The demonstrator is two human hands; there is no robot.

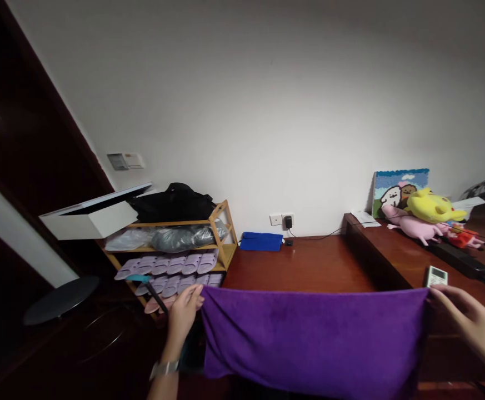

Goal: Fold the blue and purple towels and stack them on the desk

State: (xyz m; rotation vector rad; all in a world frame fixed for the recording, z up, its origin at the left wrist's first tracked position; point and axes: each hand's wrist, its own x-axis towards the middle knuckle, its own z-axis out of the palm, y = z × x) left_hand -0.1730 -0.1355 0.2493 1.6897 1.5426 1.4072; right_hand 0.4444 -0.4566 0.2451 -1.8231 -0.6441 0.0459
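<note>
A purple towel (317,339) hangs stretched out in front of me, its top edge nearly straight between my two hands. My left hand (186,305) pinches the upper left corner, and a metal watch band (165,369) circles that wrist. At the upper right corner, my right hand (469,316) is closed on the cloth between thumb and fingers. Behind the towel is a reddish-brown wooden surface (300,269), partly hidden by the cloth. A folded blue cloth (261,241) lies at its back, against the wall.
To the left stands a wooden shoe rack (221,236) with lilac slippers (175,264), a black bag (175,203) and an open white box (92,219). A round stool (61,300) is beside it. On the right are plush toys (425,214), a picture (400,186) and a small white device (436,276).
</note>
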